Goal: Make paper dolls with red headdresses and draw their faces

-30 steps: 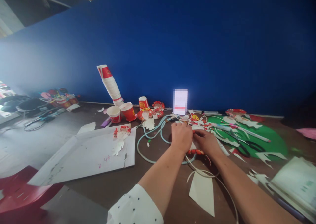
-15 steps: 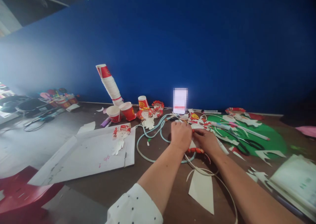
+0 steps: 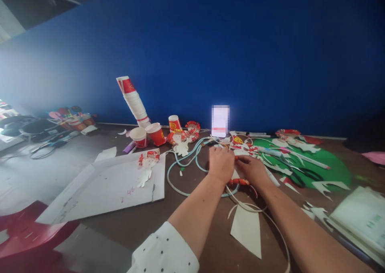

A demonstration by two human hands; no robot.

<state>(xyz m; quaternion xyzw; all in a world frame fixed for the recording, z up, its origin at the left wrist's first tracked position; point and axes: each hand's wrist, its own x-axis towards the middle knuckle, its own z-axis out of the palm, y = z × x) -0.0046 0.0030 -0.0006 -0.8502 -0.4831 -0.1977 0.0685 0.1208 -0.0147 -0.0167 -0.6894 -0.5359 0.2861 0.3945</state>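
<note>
In the middle of the table, a red-and-white paper cut-out point(image 3: 240, 181) with curled strips lies between and below my two hands, mostly covered by them. My left hand point(image 3: 221, 164) is closed with its back to me, its fingertips out of sight on the cut-out. From the other side, my right hand point(image 3: 251, 169) pinches the red edge of the same piece between thumb and fingers. Under my wrists, a cream cord point(image 3: 251, 209) loops across a pale paper scrap point(image 3: 247, 231). A light-blue cable point(image 3: 177, 188) curves round to the left of my hands.
A lit phone point(image 3: 220, 122) stands against the blue partition point(image 3: 270, 56). Left are a leaning stack of paper cups point(image 3: 135, 104), single cups point(image 3: 155, 134) and a white board point(image 3: 111, 188) bearing a paper figure. Scissors point(image 3: 302, 172) and paper scraps lie on a green disc point(image 3: 333, 164) at right.
The view has shifted very slightly. Both hands stay in nearly the same place, holding the cut-out.
</note>
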